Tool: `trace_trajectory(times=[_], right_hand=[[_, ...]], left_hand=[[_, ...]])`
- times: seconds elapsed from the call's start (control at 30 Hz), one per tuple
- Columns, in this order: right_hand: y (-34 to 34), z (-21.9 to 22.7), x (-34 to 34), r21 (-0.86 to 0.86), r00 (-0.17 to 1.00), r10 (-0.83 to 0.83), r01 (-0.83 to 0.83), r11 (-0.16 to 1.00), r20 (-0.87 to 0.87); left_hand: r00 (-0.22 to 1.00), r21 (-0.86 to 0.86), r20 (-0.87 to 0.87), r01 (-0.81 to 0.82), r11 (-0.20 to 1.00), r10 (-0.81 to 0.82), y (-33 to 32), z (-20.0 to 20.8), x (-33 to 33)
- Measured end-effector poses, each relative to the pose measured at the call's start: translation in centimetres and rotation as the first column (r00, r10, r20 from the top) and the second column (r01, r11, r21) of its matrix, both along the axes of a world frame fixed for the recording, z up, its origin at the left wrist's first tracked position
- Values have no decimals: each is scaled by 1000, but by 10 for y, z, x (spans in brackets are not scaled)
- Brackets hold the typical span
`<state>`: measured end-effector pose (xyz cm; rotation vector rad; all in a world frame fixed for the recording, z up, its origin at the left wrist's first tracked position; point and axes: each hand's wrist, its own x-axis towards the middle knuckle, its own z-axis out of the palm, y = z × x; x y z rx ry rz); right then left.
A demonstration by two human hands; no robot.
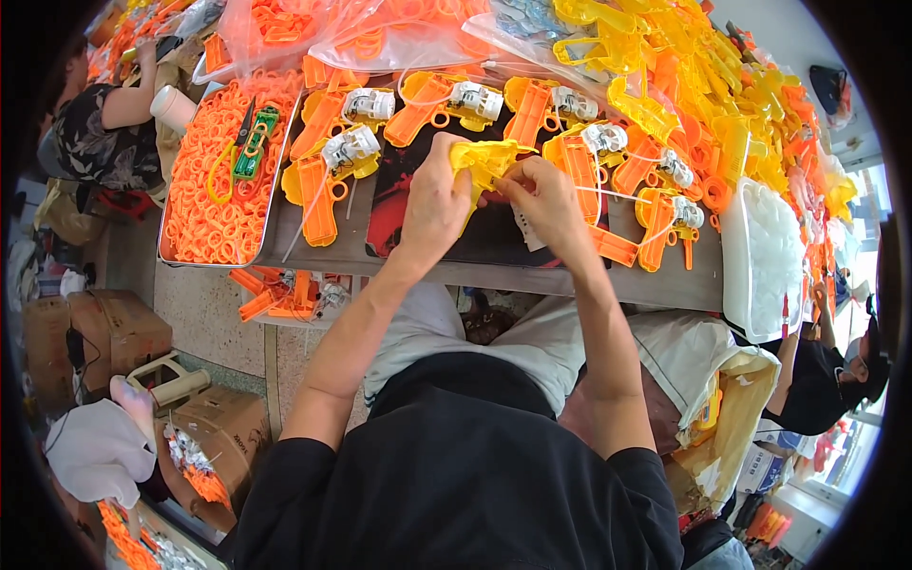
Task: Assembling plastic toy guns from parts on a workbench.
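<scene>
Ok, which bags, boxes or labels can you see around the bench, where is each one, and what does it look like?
Clear plastic bags: far edge of the bench, bulging with orange parts.
Brown cardboard boxes: floor, lower left, open, one holding orange pieces.
White plastic tub: right end of bench, rectangular.
No labels or screens show clearly.

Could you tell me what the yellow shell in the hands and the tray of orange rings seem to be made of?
The yellow shell, held between the left hand and right hand, looks like moulded plastic: uniform bright colour, smooth with a slight sheen. The tray looks like thin metal, judging by its grey, dull-shiny rim. The orange rings in it look like plastic too.
</scene>
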<state>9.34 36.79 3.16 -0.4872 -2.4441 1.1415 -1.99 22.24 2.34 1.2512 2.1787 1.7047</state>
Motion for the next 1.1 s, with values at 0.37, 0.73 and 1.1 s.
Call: trace_trajectory(times=[0.37,0.73,1.1], right_hand=[[-2,18,-30,127,951,60,-103,987,305],[-10,36,114,526,941,-331,250,813,64],[14,50,112,57,974,-225,223,973,37]], left_hand=[[961,-17,-203,-198,980,190,-18,-8,1],[864,-137,-471,-271,953,178,-17,-6,-2],[875,-256,-473,-249,934,104,-1,-7,-7]])
